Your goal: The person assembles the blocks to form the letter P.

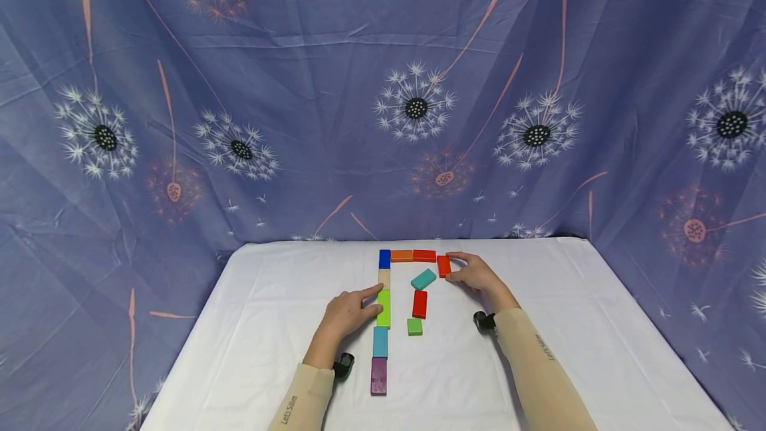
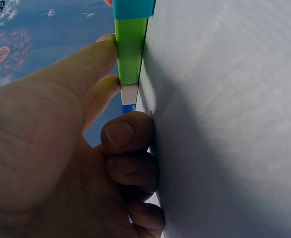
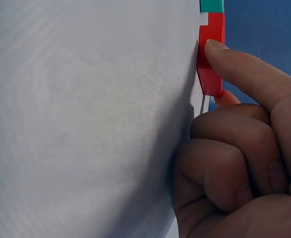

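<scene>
A column of blocks stands on the table: a blue block (image 1: 385,259), a beige block (image 1: 384,278), a lime green block (image 1: 383,309), a light blue block (image 1: 380,342) and a purple block (image 1: 379,376). My left hand (image 1: 346,314) touches the column's left side, its thumb at the lime green block and its index finger by the beige one; the other fingers curl against the cloth. Across the top lie an orange block (image 1: 402,256) and a red block (image 1: 425,256). My right hand (image 1: 475,274) pinches another red block (image 1: 444,267) between thumb and index finger, just right of that row.
Inside the shape lie a tilted teal block (image 1: 423,279), a red block (image 1: 420,304) and a small green block (image 1: 415,327). A white cloth covers the table (image 1: 269,304). Behind it hangs a blue patterned curtain (image 1: 335,118).
</scene>
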{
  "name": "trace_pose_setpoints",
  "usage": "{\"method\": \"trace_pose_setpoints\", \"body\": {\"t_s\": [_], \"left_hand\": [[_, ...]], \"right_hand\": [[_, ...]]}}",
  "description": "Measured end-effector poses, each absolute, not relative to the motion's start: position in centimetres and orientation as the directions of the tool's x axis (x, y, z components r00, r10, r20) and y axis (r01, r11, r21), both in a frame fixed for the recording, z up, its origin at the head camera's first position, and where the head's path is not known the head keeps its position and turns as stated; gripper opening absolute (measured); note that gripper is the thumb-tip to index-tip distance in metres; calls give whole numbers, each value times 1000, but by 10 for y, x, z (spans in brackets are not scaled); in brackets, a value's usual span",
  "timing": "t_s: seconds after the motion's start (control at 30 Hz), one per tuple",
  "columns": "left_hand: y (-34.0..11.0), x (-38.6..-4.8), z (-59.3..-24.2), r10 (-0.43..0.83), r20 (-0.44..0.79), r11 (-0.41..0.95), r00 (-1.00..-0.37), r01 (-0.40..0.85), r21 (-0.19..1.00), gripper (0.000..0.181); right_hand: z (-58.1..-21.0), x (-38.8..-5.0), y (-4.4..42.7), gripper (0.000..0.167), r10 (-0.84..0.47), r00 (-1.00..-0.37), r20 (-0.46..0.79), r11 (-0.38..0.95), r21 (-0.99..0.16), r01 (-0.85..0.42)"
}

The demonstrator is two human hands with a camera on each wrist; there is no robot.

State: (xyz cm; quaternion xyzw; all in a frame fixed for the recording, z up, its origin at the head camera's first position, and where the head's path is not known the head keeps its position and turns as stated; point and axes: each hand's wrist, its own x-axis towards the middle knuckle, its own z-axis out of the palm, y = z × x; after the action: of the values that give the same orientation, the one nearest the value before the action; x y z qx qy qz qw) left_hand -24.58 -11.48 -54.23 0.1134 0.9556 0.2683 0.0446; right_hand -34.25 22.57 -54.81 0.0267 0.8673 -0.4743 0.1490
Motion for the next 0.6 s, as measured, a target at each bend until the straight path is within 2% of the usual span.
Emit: {"method": "trace_pose_setpoints", "body": {"t_s": [0.6], "left_hand": [[-114, -244, -541, 236, -18, 831, -972, 192, 523, 55]], "right_hand": [[-548, -341, 222, 73, -92, -950, -297, 547, -813, 201]]}}
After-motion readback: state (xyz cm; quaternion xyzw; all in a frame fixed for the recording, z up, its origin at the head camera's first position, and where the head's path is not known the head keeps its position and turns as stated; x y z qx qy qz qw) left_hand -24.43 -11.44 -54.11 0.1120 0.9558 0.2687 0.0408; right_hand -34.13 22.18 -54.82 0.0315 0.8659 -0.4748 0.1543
